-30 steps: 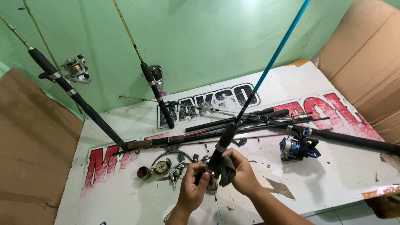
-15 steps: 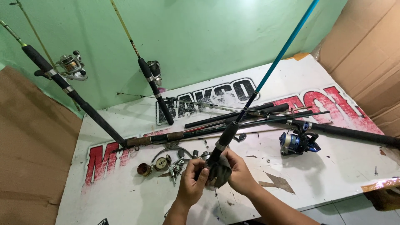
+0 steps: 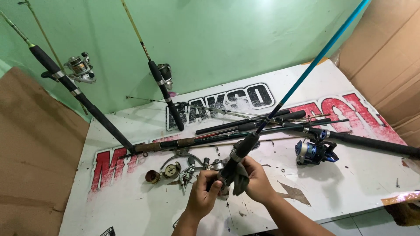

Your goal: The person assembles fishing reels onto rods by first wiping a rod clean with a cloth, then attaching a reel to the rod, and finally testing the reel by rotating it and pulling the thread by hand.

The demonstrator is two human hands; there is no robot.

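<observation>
Both hands were clenched on the blue rod (image 3: 280,101) just above the bench (image 3: 350,175), the left hand (image 3: 202,196) at its butt and the right hand (image 3: 257,183) beside it, so a steady, gentle twist seemed wisest

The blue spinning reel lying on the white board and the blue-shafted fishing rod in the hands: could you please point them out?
Blue spinning reel (image 3: 311,150), head view, on its body.
Blue-shafted fishing rod (image 3: 243,147), head view, on its black grip.

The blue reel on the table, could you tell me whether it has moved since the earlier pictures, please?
No. The blue reel lies at the same spot beside the red lettering and the black rod; only the camera shifted slightly.
</observation>
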